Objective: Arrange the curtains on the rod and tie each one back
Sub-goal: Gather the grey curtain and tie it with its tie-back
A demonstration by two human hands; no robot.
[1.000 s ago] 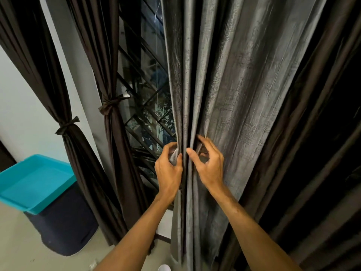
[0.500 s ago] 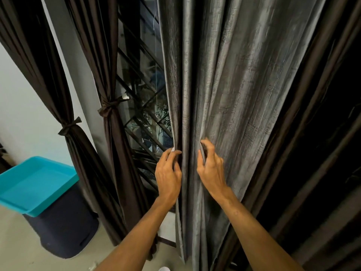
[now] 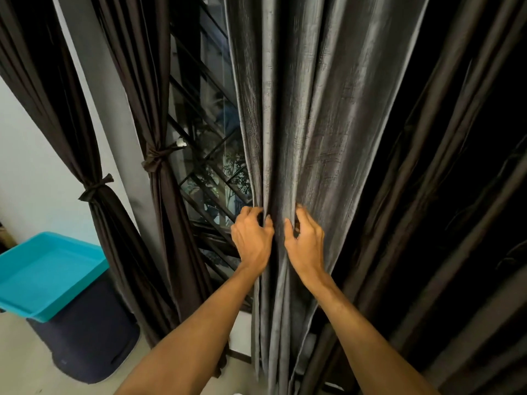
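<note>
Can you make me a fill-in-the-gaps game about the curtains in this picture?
1. The left hand and the right hand both grip the curtain whose colour is ____.
2. The brown curtains already tied back number ____.
3. The blue tray lies to the ____ of the hands.
Missing words: grey; two; left.
</note>
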